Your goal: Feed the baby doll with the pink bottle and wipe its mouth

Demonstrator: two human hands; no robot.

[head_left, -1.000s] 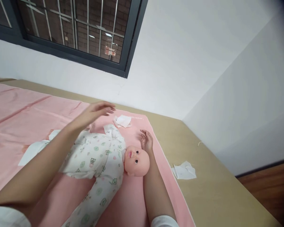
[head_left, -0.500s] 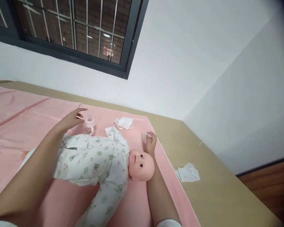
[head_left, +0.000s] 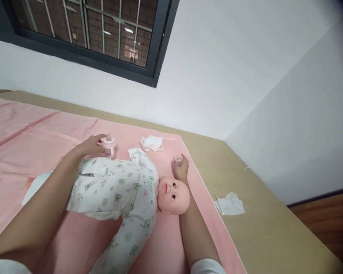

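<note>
"While we read left to right, with the doll's (head_left: 125,190) belly as the dial's centre, what comes first?"

"The left hand (head_left: 93,145), at eleven o'clock, its fingers bent against the left side of the pink-handled bottle (head_left: 109,144). That bottle sits at twelve, teat upward. I can't tell whether the grip has closed, since some fingers are hidden."

"What might go wrong there?"

"A one-sided push could tip it, I judge, onto the pink mat (head_left: 14,152) or the doll's clothes just beside it, and the uncovered teat would get soiled."

"Further right?"

"Between one and two lies a tissue packet (head_left: 153,144). At two, the right hand (head_left: 182,168) has its fingers closed round a clear cap (head_left: 177,160)."

"Any hazard?"

"Two. That cap looks smooth, so a slack pinch may let it slip and roll. And the doll's head (head_left: 174,196), at three, overlaps the right forearm (head_left: 200,232) (touching or not, I can't say), so lifting that arm quickly could jolt it."

"Last?"

"Also at three, farther out, a loose tissue (head_left: 231,204) on the tabletop (head_left: 274,228), probably light enough for a sweeping arm to drag away."
</note>
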